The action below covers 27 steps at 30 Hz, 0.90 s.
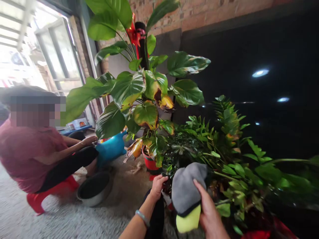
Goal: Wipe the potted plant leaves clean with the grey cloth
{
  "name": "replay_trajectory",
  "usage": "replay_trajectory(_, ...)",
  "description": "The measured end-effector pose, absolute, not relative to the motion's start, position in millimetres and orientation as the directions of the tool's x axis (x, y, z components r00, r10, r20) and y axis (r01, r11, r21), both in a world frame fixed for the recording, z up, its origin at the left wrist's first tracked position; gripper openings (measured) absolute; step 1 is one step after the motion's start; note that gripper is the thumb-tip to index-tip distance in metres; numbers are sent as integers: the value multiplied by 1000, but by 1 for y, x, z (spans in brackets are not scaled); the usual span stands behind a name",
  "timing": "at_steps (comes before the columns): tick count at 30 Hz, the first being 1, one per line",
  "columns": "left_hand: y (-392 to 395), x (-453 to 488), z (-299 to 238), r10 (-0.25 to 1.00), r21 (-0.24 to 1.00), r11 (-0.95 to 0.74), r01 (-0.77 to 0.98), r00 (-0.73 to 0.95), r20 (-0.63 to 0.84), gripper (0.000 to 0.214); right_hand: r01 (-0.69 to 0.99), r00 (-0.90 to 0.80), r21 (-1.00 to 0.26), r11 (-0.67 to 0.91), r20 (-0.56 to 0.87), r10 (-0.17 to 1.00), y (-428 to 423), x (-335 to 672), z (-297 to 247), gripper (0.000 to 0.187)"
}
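Note:
My right hand (208, 212) is closed on a grey cloth with a yellow end (186, 196), holding it up against the low bushy green plant (219, 156). My left hand (157, 186), with a bracelet on the wrist, grips the rim of that plant's dark pot (167, 191); its fingers are curled over the edge. A tall plant with big leaves, some yellowed and brown (147, 96), stands behind in a red pot (150, 163).
Another person in a red top (32, 149) crouches at the left on a red stool (37, 200), next to a blue watering can (111, 148) and a metal bowl (94, 189). Grey carpet covers the floor. A dark glossy wall lies to the right, a window at the far left.

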<state>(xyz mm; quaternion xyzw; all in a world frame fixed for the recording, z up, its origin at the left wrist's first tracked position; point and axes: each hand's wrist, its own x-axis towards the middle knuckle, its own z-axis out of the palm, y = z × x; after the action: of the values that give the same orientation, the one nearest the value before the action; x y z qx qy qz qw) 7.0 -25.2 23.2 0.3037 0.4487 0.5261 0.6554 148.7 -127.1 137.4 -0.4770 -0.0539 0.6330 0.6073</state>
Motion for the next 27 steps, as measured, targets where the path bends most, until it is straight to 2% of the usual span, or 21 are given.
replay_trajectory(3, -25, 9, 21, 962, 853, 268, -448, 75, -262, 32, -645, 183, -697, -313, -539, 822, -150, 148, 127, 49)
replay_trajectory(5, -26, 11, 20, 961, 846, 273, -458, 94, -260, 31, -616, 280, -749, -245, -499, 820, -161, 158, 137, 55)
replay_trajectory(7, -28, 14, 21, 959, 840, 283, -463, 116, -260, 32, -570, 482, -819, -58, -390, 785, -159, 174, 159, 60)
replay_trajectory(9, -30, 16, 20, 958, 833, 288, -473, 136, -253, 34, -464, 682, -871, 160, -236, 692, -145, 189, 181, 61)
replay_trajectory(11, -31, 17, 20, 958, 824, 288, -489, 155, -243, 35, -401, 754, -875, 271, -147, 640, -125, 196, 193, 59)
replay_trajectory(13, -31, 18, 18, 958, 815, 287, -503, 168, -234, 37, -481, 657, -855, 194, -204, 726, -109, 192, 187, 53)
replay_trajectory(15, -30, 18, 16, 958, 809, 286, -514, 179, -225, 37, -549, 435, -836, -11, -297, 850, -106, 177, 164, 46)
replay_trajectory(17, -28, 18, 14, 957, 804, 286, -521, 190, -218, 38, -479, 272, -858, -186, -347, 898, -117, 158, 134, 45)
replay_trajectory(18, -27, 18, 12, 957, 801, 287, -525, 194, -216, 39, -406, 268, -887, -219, -345, 900, -127, 151, 121, 46)
replay_trajectory(20, -25, 17, 10, 959, 792, 281, -542, 198, -205, 39, -253, 353, -943, -215, -297, 887, -149, 145, 109, 50)
replay_trajectory(22, -24, 15, 9, 964, 792, 261, -552, 183, -191, 40, -183, 468, -970, -162, -231, 853, -164, 151, 120, 55)
replay_trajectory(25, -26, 12, 8, 971, 816, 237, -527, 148, -187, 41, -233, 618, -972, 18, -134, 775, -157, 172, 162, 63)
replay_trajectory(27, -27, 11, 8, 972, 832, 233, -504, 140, -187, 40, -270, 705, -949, 162, -80, 705, -137, 182, 182, 61)
